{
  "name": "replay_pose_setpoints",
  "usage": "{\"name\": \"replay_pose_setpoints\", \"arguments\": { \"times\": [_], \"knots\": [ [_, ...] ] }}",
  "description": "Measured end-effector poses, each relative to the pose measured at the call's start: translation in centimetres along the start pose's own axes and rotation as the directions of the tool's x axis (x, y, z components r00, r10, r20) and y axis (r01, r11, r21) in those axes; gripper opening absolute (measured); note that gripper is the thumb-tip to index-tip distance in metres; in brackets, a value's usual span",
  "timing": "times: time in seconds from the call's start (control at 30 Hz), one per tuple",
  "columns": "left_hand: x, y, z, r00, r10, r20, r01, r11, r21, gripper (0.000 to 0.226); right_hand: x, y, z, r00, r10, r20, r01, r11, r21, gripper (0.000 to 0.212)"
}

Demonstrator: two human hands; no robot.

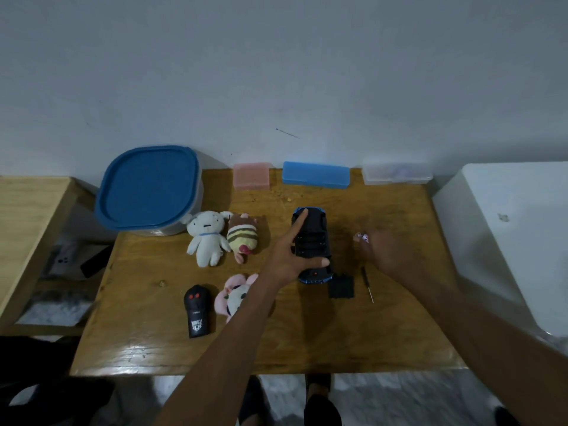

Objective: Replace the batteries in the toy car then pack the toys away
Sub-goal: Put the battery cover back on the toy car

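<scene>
Toy car: the blue plastic toy car (311,238) lies belly-up mid-desk, its black battery bay uncovered

Left hand: left hand (292,256) rests on the car, fingers (299,224) spread, forefinger stretched to the far end, thumb laid across the near end

Right hand: right hand (382,247) hovers just right of the car, blurred; fingertips seem to pinch a small pale object (361,237), can't tell what

Cover: square black battery cover (341,285) lies by the car's near end, thin black-handled screwdriver (367,282) beside it

Desk: brown wooden desk (307,339)
</scene>
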State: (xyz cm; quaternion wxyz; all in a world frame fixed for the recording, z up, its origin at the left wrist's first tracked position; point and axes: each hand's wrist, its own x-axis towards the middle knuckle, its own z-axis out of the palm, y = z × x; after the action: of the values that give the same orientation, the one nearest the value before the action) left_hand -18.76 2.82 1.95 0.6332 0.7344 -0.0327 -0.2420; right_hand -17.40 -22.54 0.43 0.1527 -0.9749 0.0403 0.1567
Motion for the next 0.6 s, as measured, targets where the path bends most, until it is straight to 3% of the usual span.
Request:
{"name": "replay_pose_setpoints", "arguments": {
  "times": [0.13,0.27,0.4,0.6],
  "knots": [
    [0.0,1.4,-0.7,0.999,0.02,-0.044,-0.02,1.0,0.002,0.109,-1.6,-3.8,-2.6,0.975,0.156,-0.156,-0.083,0.915,0.394,0.027],
    [-0.1,3.3,-1.8,0.998,0.026,-0.065,-0.02,0.997,0.081,0.111,-3.0,-8.1,-5.1,0.947,0.214,-0.241,0.013,0.721,0.693,0.016],
    [-0.5,4.5,-3.0,0.997,0.049,-0.059,-0.039,0.988,0.149,0.112,-4.0,-11.1,-6.7,0.942,0.192,-0.276,0.094,0.636,0.765,0.014],
    [-1.2,5.1,-3.6,0.991,0.114,-0.074,-0.1,0.98,0.169,0.109,-4.7,-13.7,-6.5,0.945,0.144,-0.292,0.118,0.685,0.719,0.01]
  ]
}}
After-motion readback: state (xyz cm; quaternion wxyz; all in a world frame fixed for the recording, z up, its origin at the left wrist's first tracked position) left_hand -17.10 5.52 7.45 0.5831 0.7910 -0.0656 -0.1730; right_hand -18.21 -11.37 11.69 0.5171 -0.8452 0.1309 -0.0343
